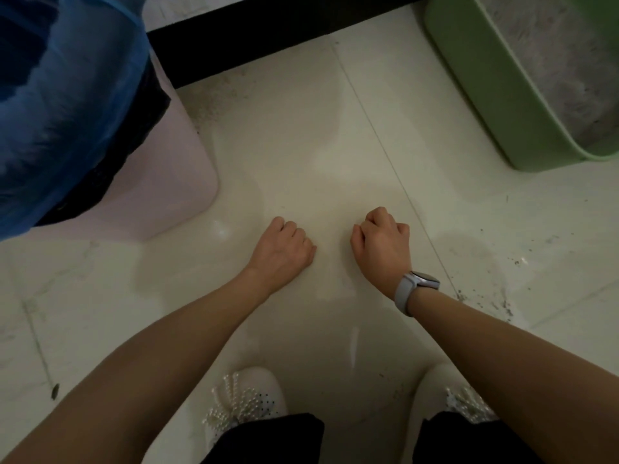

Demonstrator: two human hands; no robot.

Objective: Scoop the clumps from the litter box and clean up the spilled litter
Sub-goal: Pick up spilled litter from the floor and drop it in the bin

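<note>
Left hand (284, 249) and right hand (382, 246) curled, each grip empty, green litter box (475, 95) nearby

You have nothing to read here: no text, label, brand, number or sign shows on any surface. The watch (422, 285) on your right wrist is turned so that its face shows no legible display.

Green plastic litter box with rounded corners (502, 105): upright on the pale tiled floor, upper right, partly cut off by the frame edge. Contents: pale grey granular litter (566, 78). Dark specks of spilled litter (495, 301) lie scattered on tiles at right.
</note>
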